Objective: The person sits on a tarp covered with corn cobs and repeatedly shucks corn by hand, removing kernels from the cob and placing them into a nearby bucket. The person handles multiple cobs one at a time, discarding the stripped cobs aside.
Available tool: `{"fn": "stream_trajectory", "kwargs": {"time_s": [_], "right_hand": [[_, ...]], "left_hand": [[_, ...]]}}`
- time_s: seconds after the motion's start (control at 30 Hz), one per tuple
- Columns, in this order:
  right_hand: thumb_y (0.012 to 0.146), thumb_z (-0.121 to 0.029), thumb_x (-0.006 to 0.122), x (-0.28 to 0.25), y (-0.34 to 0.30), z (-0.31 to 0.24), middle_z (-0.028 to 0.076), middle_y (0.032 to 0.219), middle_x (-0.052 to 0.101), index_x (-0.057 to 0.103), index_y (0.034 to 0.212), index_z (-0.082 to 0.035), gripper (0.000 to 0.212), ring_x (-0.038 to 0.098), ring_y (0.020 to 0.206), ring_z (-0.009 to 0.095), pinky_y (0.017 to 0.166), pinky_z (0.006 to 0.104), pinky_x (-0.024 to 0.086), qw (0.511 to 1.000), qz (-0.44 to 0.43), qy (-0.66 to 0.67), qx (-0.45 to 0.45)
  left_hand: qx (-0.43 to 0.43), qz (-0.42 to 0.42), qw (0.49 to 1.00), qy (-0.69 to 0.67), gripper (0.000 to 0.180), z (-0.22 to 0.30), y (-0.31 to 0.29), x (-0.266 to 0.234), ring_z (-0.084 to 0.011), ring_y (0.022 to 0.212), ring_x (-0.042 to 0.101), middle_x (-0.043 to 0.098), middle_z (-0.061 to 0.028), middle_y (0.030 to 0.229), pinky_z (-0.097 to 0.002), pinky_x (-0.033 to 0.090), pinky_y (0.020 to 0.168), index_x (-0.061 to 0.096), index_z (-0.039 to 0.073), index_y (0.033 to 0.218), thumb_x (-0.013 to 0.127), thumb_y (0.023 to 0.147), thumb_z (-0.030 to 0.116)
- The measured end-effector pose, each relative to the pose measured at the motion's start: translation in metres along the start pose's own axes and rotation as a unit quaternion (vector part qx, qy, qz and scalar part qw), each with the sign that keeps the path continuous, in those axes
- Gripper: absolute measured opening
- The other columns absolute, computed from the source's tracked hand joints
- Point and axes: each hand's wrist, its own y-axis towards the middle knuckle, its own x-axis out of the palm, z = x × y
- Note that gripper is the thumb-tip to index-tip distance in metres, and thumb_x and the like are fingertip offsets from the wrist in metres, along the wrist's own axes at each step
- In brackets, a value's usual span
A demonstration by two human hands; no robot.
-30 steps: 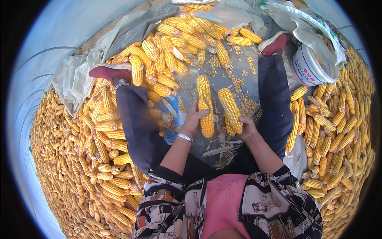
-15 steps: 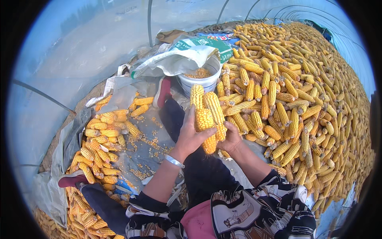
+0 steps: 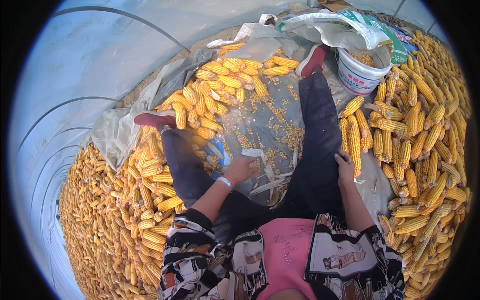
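Note:
I sit on a grey plastic sheet (image 3: 260,125) with my legs spread. My left hand (image 3: 240,170) rests low on the sheet between my legs, on pale husk strips (image 3: 257,154) and loose kernels, with no cob in it. Outside my right leg, my right hand (image 3: 345,167) is closing on a yellow corn cob (image 3: 354,145) at the edge of the big cob pile (image 3: 420,150). A second heap of cobs (image 3: 220,95) lies ahead between my feet. A white bucket (image 3: 357,77) of kernels stands by my right foot.
Corn cobs cover the ground on the left (image 3: 115,220) and the right. A crumpled white and green sack (image 3: 345,27) lies behind the bucket. A blue object (image 3: 221,152) lies by my left knee. A translucent tunnel wall (image 3: 100,65) curves along the left.
Both hands held cobs raised in front of me; now they are down and apart. My left hand has dropped to the sheet and my right hand has reached to the right pile. The view swung.

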Motion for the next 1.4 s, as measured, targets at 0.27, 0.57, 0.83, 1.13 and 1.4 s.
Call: {"fn": "stream_trajectory", "kwargs": {"time_s": [0.27,0.57,0.83,1.13,1.4], "right_hand": [[0.081,-0.013,0.071,-0.014,-0.004,-0.010,0.017,0.108,0.059,0.059,0.114,0.003,0.039,0.059,0.100,0.032,0.089,0.0373,0.047,0.900,0.004,-0.298,-0.318],[0.096,-0.035,0.059,-0.081,-0.017,0.024,0.011,0.095,0.065,0.062,0.112,0.007,0.045,0.060,0.090,0.018,0.084,0.0292,0.047,0.980,-0.121,-0.133,-0.088],[0.092,-0.023,0.063,-0.137,-0.012,0.154,0.018,0.090,0.068,0.063,0.103,0.008,0.034,0.065,0.084,0.024,0.077,0.0354,0.049,0.962,-0.193,-0.110,-0.162],[0.077,-0.012,0.069,-0.157,0.005,0.190,0.021,0.077,0.064,0.066,0.097,0.000,0.023,0.065,0.069,0.032,0.063,0.0386,0.048,0.918,-0.180,-0.263,-0.235],[0.077,-0.013,0.068,-0.158,-0.001,0.174,0.019,0.081,0.069,0.067,0.099,0.001,0.026,0.067,0.073,0.024,0.066,0.0367,0.050,0.924,-0.192,-0.220,-0.245]], "left_hand": [[-0.118,0.257,0.937,0.207,0.044,-0.054,-0.114,-0.053,-0.0380,0.118,0.052,0.055,-0.0215,0.129,-0.0428,0.043,0.102,0.066,0.003,0.112,0.076,0.072,0.018],[-0.216,0.209,0.924,0.237,0.053,-0.019,-0.127,-0.064,-0.0392,0.125,0.048,0.051,-0.0239,0.135,-0.0438,0.039,0.107,0.066,0.005,0.118,0.076,0.073,0.030],[-0.226,0.188,0.924,0.245,0.048,0.023,-0.132,-0.102,-0.0394,0.124,0.048,0.050,-0.0241,0.136,-0.0434,0.040,0.106,0.069,0.005,0.113,0.076,0.074,0.033],[-0.274,0.326,0.904,0.043,0.053,0.056,-0.142,-0.187,-0.0298,0.098,0.068,0.072,-0.0188,0.100,-0.0352,0.050,0.089,0.071,0.003,0.111,0.066,0.082,0.047],[-0.236,0.351,0.892,-0.160,0.043,-0.005,-0.164,-0.178,-0.0150,0.071,0.061,0.068,-0.0080,0.082,-0.0302,0.047,0.064,0.070,-0.004,0.091,0.067,0.088,0.038]]}}
